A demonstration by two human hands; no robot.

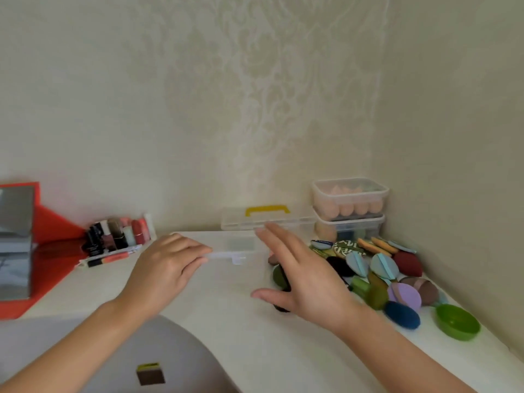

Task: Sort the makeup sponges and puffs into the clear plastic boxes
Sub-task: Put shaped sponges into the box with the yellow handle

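A clear plastic box [241, 268] lies on the white table in front of me. My left hand [167, 265] grips its near left rim, fingers curled over the edge. My right hand [297, 273] hovers open over the box's right side, fingers spread, holding nothing. A heap of sponges and puffs [377, 273] in blue, green, purple, maroon and orange lies to the right. Two stacked clear boxes [350, 208] in the corner hold peach sponges. A clear case with a yellow handle [266, 218] stands against the wall.
Lipsticks and small bottles [116, 236] sit at the back left beside a red folder and a mirror [17, 239]. A green bowl [458, 321] stands at the right edge. Walls close in behind and on the right.
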